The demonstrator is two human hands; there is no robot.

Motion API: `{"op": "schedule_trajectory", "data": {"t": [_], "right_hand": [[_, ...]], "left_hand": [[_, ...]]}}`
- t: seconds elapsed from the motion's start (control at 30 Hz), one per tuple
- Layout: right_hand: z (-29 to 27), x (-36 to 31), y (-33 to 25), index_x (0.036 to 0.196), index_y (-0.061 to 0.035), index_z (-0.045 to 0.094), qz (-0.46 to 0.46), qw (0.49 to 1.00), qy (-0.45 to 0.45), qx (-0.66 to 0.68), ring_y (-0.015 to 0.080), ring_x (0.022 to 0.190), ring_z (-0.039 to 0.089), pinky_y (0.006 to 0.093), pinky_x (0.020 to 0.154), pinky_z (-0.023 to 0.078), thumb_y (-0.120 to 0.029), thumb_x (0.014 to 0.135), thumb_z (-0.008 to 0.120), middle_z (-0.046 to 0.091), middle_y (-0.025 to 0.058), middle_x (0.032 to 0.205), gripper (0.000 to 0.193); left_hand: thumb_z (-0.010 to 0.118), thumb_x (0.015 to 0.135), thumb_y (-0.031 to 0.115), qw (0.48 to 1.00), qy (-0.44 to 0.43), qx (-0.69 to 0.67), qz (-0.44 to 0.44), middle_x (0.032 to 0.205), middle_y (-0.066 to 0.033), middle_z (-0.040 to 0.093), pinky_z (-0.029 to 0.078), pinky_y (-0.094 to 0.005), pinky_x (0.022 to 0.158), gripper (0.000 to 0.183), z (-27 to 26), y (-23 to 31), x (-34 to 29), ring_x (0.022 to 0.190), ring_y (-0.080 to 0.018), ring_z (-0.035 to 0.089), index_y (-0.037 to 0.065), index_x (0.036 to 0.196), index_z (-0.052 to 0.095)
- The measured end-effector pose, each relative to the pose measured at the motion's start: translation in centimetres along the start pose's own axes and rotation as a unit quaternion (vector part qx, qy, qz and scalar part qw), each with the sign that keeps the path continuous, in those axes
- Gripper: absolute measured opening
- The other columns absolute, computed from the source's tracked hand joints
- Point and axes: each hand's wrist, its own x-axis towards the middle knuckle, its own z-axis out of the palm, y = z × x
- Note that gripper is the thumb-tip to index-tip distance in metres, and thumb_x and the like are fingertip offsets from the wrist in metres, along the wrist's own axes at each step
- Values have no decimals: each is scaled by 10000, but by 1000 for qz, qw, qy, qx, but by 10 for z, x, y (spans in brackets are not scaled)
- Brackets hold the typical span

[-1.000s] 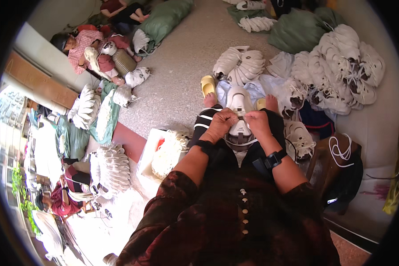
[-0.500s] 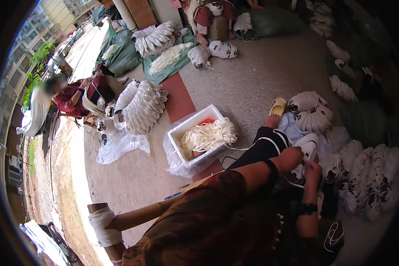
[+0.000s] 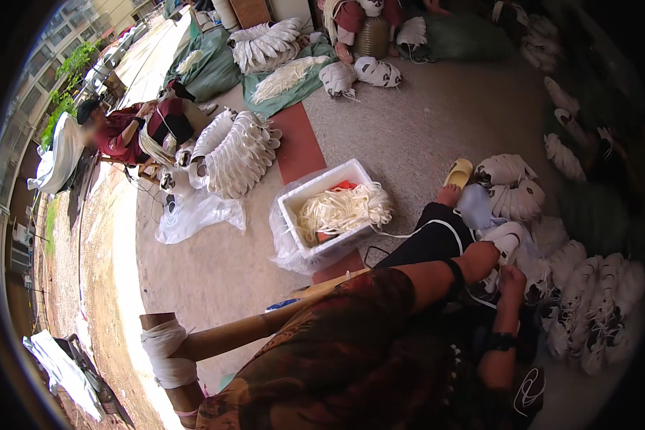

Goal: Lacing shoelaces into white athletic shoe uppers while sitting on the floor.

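Note:
My left hand (image 3: 479, 262) is closed on a white shoe upper (image 3: 507, 239) with dark patches, held over my lap. Close beside it, my right hand (image 3: 512, 282) is closed with the fingers bent in; what they grip is hidden. A white shoelace (image 3: 448, 225) runs from a foam box (image 3: 289, 212) across my dark trouser leg toward the shoe upper. Tangled cream laces (image 3: 344, 211) fill that box. Another bit of lace loops below my hands. The lower part of the shoe upper is covered by my hands.
Bundled white shoe uppers (image 3: 593, 301) lie at right, with more (image 3: 516, 188) beyond a yellow slipper (image 3: 459, 172). A fan of uppers (image 3: 240, 154) stands near a seated person (image 3: 125, 135) at left. Wooden bars (image 3: 229, 337) wrapped in white cloth cross beside me.
The whole view has shifted slightly, placing most things a little farther right. My hands stay together at the shoe upper, with the right one slightly lower beside it.

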Motion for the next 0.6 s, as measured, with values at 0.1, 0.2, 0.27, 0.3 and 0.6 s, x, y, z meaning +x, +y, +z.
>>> {"op": "schedule_trajectory", "data": {"t": [0.1,0.2,0.27,0.3,0.6], "right_hand": [[2,-5,1,735,38,564,-8,1000,-1,-29,183,595,535,325,556,412,-46,768,531,538,74,593,96],[16,-17,-21,731,10,582,-164,957,21,-238,342,684,594,383,608,444,-33,715,564,577,188,667,49],[24,-15,-30,728,0,586,-104,967,6,-234,363,699,584,397,614,450,-59,677,635,583,189,686,92],[20,-11,-19,717,-3,592,-107,976,8,-188,356,685,587,390,611,453,-65,664,653,585,186,676,102],[14,-9,-8,698,5,622,-67,997,14,-28,165,575,578,277,567,446,-20,670,601,601,106,615,42]], "left_hand": [[568,680,109,998,59,-3,-8,799,-169,603,504,-391,645,110,16,1,2,716,-320,615,54,753,629],[557,716,150,999,35,37,2,789,-138,596,509,-362,633,117,12,-13,-3,761,-283,612,65,744,633],[576,733,189,999,40,29,-5,804,-125,594,502,-352,660,128,16,-27,-7,769,-274,609,79,735,641],[589,739,191,998,43,-21,-32,802,-137,587,494,-365,669,121,11,-20,-6,766,-291,604,79,727,635],[594,738,112,991,68,-106,33,763,-154,576,474,-379,659,77,-1,-18,-6,742,-320,584,39,734,617]]}}
